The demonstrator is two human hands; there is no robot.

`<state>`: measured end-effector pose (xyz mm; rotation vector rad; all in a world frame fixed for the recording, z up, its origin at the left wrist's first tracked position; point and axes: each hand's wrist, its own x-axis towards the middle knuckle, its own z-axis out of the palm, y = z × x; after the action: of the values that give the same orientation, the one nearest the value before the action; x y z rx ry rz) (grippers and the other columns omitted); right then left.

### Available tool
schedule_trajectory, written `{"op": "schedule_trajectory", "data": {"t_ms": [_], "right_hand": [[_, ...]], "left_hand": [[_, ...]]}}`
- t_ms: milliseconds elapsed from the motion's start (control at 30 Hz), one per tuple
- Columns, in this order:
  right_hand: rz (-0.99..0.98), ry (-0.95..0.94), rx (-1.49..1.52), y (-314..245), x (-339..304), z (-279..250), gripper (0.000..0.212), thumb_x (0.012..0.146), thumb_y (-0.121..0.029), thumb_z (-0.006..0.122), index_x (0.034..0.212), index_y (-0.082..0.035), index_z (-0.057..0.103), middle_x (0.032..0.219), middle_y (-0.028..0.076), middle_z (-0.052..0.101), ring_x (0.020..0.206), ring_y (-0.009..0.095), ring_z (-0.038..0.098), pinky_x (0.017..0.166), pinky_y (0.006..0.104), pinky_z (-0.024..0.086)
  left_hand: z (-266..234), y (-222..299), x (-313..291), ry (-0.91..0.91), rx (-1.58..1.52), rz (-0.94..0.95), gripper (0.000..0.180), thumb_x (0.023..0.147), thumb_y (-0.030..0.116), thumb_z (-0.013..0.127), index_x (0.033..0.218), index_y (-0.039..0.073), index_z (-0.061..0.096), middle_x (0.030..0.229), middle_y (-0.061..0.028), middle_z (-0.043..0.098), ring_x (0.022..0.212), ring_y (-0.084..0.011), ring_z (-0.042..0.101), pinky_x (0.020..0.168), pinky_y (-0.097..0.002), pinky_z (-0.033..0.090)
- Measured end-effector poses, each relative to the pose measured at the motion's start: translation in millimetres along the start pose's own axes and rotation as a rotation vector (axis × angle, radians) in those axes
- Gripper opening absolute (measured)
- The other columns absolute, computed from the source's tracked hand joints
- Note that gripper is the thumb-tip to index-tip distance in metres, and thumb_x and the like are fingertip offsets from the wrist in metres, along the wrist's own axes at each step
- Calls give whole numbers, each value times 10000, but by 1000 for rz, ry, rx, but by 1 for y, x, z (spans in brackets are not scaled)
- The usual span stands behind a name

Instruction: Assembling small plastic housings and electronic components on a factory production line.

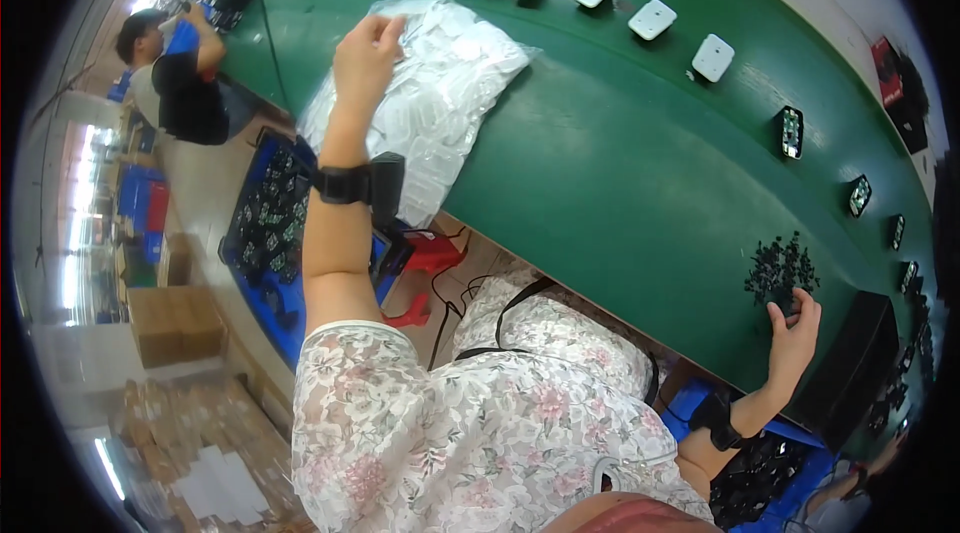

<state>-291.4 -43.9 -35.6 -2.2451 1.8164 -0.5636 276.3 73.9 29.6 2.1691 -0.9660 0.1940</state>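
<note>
My left hand (pixel 368 55) is over a clear plastic bag (pixel 470 43) full of transparent plastic pieces. Its fingers are curled together in a pinch, and whatever is between them is too small to make out. On the right, my right hand (pixel 795 328) reaches the near edge of a pile of small black parts (pixel 782 268). Its thumb and bent fingers are slightly apart, with no held part visible between them. Each wrist wears a black band; the left one (pixel 345 183) carries a box-shaped unit.
Across the green table (pixel 600 163) runs a curved row of white cases (pixel 653 20), continuing at right with black housings holding circuit boards (pixel 791 133). A black box (pixel 855 368) stands beside my right hand. Blue bins (pixel 262 233) flank me. Another person (pixel 185 73) works at far left.
</note>
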Motion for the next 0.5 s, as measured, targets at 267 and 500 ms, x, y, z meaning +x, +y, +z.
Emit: {"op": "schedule_trajectory", "data": {"t_ms": [267, 500], "right_hand": [[-47, 95, 126, 11, 4, 25, 82, 833, -41, 609, 883, -10, 551, 791, 65, 498, 640, 172, 468, 620, 285, 420], [-48, 166, 110, 6, 11, 29, 62, 872, -55, 569, 880, -3, 536, 761, 84, 524, 639, 182, 504, 615, 297, 434]], "left_hand": [[0, -83, -34, -174, 577, 150, 164, 791, 146, 639, 908, 35, 671, 932, -144, 650, 851, -350, 604, 767, -402, 479], [22, -84, -35, -121, 559, 319, 229, 823, 209, 620, 1028, 109, 639, 918, -98, 595, 900, -300, 573, 766, -399, 485]]}}
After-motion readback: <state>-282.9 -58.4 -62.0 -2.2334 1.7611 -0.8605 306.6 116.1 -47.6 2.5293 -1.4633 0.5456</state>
